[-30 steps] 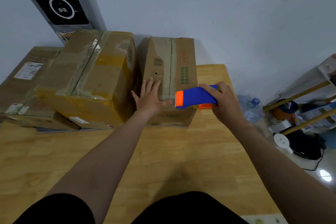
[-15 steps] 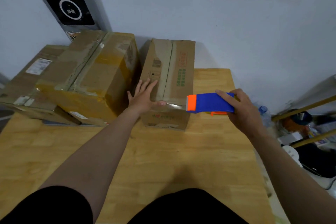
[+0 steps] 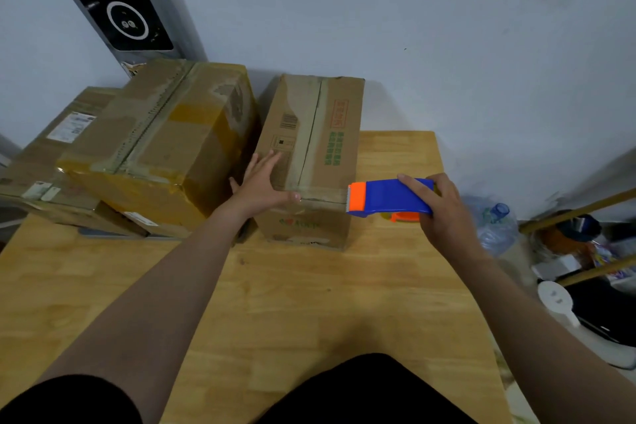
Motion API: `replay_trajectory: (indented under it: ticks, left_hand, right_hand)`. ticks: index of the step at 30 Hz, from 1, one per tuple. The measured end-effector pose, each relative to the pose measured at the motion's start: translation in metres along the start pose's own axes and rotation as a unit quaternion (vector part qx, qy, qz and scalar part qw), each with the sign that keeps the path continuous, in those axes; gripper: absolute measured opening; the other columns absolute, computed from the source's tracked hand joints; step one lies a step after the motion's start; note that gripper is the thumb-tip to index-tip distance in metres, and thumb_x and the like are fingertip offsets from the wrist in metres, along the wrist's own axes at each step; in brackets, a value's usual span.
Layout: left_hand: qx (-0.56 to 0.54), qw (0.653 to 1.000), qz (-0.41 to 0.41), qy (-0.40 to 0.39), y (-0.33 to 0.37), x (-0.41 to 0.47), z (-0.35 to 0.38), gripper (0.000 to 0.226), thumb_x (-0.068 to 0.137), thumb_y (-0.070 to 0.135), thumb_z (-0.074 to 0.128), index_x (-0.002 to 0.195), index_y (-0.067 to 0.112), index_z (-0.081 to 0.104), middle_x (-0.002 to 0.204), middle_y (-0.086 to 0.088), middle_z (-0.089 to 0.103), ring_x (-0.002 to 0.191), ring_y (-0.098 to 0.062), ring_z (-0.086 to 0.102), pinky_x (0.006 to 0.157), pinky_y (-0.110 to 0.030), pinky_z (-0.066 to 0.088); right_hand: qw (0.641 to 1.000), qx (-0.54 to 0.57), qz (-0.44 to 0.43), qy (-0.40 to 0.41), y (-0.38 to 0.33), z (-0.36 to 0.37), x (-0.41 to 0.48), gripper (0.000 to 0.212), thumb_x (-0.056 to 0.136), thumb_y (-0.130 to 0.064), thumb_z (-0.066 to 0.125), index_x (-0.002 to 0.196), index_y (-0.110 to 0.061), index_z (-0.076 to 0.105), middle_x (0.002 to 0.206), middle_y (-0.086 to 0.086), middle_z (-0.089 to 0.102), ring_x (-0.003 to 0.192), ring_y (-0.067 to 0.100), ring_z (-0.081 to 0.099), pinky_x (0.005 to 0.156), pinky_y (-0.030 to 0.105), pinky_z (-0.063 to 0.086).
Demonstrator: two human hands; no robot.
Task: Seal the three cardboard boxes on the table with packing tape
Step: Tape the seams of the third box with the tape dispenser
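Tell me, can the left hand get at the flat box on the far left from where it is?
Probably, with a stretch. The left hand lies flat on the small box, and the big box stands between it and the flat box, so it must go over that.

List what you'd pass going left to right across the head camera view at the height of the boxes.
flat box with white label → large yellow-taped box → left hand → small printed box → blue and orange tape dispenser → right hand → plastic water bottle
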State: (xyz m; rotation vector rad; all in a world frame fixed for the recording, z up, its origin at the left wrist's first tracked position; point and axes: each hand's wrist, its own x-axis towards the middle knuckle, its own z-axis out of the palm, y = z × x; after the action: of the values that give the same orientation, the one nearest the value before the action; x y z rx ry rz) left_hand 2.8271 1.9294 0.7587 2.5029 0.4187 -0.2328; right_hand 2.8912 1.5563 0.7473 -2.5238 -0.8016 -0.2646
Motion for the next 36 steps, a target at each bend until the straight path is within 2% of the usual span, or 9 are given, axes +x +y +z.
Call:
replay_trajectory:
  ticks: [4, 7, 9, 12, 16, 20, 24, 32, 36]
  left_hand:
    - [0.097, 0.994, -0.043, -0.004, 0.027, 0.001, 0.016, 0.13, 0.069, 0.086, 0.065, 0.164, 0.029, -0.003, 0.17, 0.003, -0.019, 0.154, -0.028, -0.026, 0.112, -0.074, -0.016]
    - [0.104, 0.994, -0.043, -0.009, 0.046, 0.002, 0.03, 0.136, 0.067, 0.089, 0.062, 0.163, 0.024, -0.009, 0.169, -0.007, -0.021, 0.153, -0.029, -0.027, 0.114, -0.07, -0.02]
    - [0.089, 0.996, -0.021, -0.017, 0.059, 0.004, 0.039, 0.133, 0.071, 0.084, 0.065, 0.163, 0.022, -0.008, 0.17, -0.005, -0.018, 0.153, -0.024, -0.026, 0.116, -0.066, -0.021]
    - [0.058, 0.998, 0.015, 0.003, 0.071, 0.007, 0.047, 0.123, 0.074, 0.074, 0.072, 0.164, 0.027, 0.003, 0.172, -0.002, -0.008, 0.155, -0.019, -0.021, 0.118, -0.06, -0.021]
    - [0.051, 0.998, 0.042, 0.01, 0.064, 0.009, 0.048, 0.116, 0.073, 0.072, 0.074, 0.163, 0.033, 0.012, 0.172, 0.001, 0.0, 0.156, -0.019, -0.016, 0.122, -0.058, -0.015]
    - [0.046, 0.998, 0.043, 0.009, 0.063, 0.011, 0.048, 0.114, 0.074, 0.07, 0.075, 0.163, 0.034, 0.014, 0.172, 0.001, 0.001, 0.156, -0.018, -0.016, 0.123, -0.056, -0.014]
    - [0.051, 0.998, 0.028, 0.011, 0.065, 0.01, 0.047, 0.113, 0.074, 0.069, 0.076, 0.163, 0.033, 0.016, 0.172, 0.003, 0.002, 0.157, -0.016, -0.013, 0.123, -0.053, -0.014]
    - [0.063, 0.997, 0.033, -0.006, 0.065, 0.01, 0.045, 0.112, 0.074, 0.073, 0.072, 0.163, 0.034, 0.015, 0.172, 0.004, 0.0, 0.157, -0.016, -0.012, 0.123, -0.054, -0.015]
    - [0.059, 0.998, 0.034, -0.005, 0.062, 0.011, 0.045, 0.115, 0.072, 0.074, 0.073, 0.162, 0.034, 0.015, 0.172, 0.004, 0.001, 0.157, -0.015, -0.011, 0.123, -0.055, -0.013]
  right_hand:
    - [1.0, 0.007, 0.002, 0.002, 0.0, 0.001, -0.002, 0.071, 0.09, -0.003, 0.064, 0.15, -0.035, 0.044, 0.116, 0.007, 0.044, 0.1, 0.021, 0.047, 0.061, 0.035, 0.052]
    - [1.0, 0.015, 0.005, -0.001, 0.001, 0.003, -0.003, 0.069, 0.091, -0.003, 0.063, 0.15, -0.032, 0.045, 0.117, 0.009, 0.045, 0.1, 0.022, 0.048, 0.062, 0.035, 0.052]
    - [1.0, 0.022, 0.007, -0.001, 0.002, 0.003, -0.005, 0.067, 0.091, -0.004, 0.064, 0.15, -0.03, 0.045, 0.118, 0.01, 0.045, 0.101, 0.023, 0.049, 0.064, 0.037, 0.054]
    - [1.0, 0.024, 0.007, -0.003, 0.004, 0.004, -0.006, 0.068, 0.091, -0.007, 0.066, 0.15, -0.032, 0.043, 0.119, 0.009, 0.045, 0.101, 0.021, 0.049, 0.064, 0.038, 0.056]
    - [1.0, 0.022, 0.007, -0.009, 0.003, 0.005, -0.007, 0.072, 0.091, -0.009, 0.069, 0.151, -0.035, 0.04, 0.117, 0.006, 0.045, 0.1, 0.018, 0.048, 0.058, 0.033, 0.053]
    - [1.0, 0.023, 0.004, -0.015, 0.006, 0.004, -0.006, 0.073, 0.09, -0.01, 0.069, 0.152, -0.036, 0.039, 0.117, 0.005, 0.045, 0.101, 0.017, 0.048, 0.059, 0.029, 0.05]
    - [0.999, 0.02, -0.019, -0.019, 0.011, -0.001, -0.002, 0.078, 0.089, -0.008, 0.069, 0.152, -0.041, 0.035, 0.116, 0.003, 0.045, 0.101, 0.02, 0.051, 0.054, 0.034, 0.053]
    - [0.997, 0.026, -0.065, -0.02, 0.023, -0.004, -0.008, 0.077, 0.087, -0.007, 0.07, 0.152, -0.034, 0.039, 0.116, 0.004, 0.045, 0.1, 0.02, 0.051, 0.059, 0.027, 0.047]
    - [0.997, 0.039, -0.06, -0.004, 0.035, -0.009, -0.016, 0.079, 0.087, -0.004, 0.069, 0.151, -0.039, 0.038, 0.116, 0.003, 0.046, 0.098, 0.022, 0.053, 0.058, 0.035, 0.052]
